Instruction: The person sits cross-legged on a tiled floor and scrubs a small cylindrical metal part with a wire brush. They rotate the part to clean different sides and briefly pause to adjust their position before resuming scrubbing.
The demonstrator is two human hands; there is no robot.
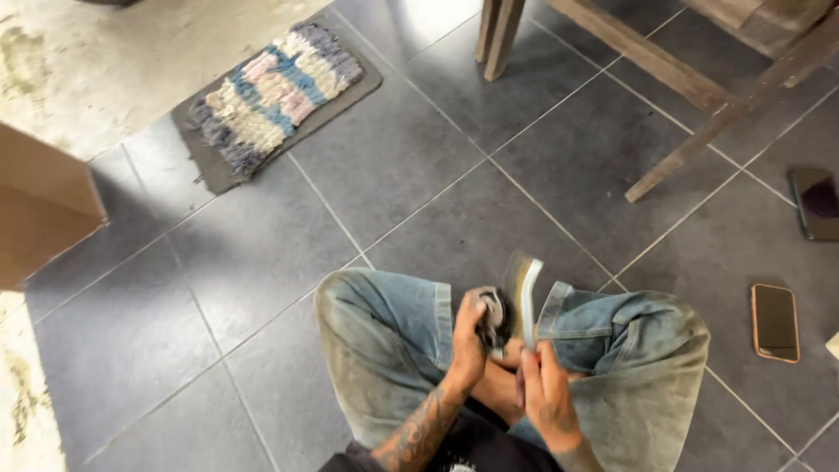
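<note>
I sit cross-legged on a grey tiled floor in worn blue jeans (384, 350). My left hand (468, 343) grips a small dark grey metal part (492, 315) between my knees. My right hand (546, 389) holds a brush (524, 293) with a pale handle and blurred bristles, its bristles against the part. Both hands meet just above my crossed ankles.
A woven multicoloured mat (275, 87) lies at the far left. Wooden furniture legs (682, 83) stand at the top right. Two phones lie on the tiles at right: a dark one (815, 203) and one with an orange case (775, 322). A cardboard box (44, 205) is at the left edge.
</note>
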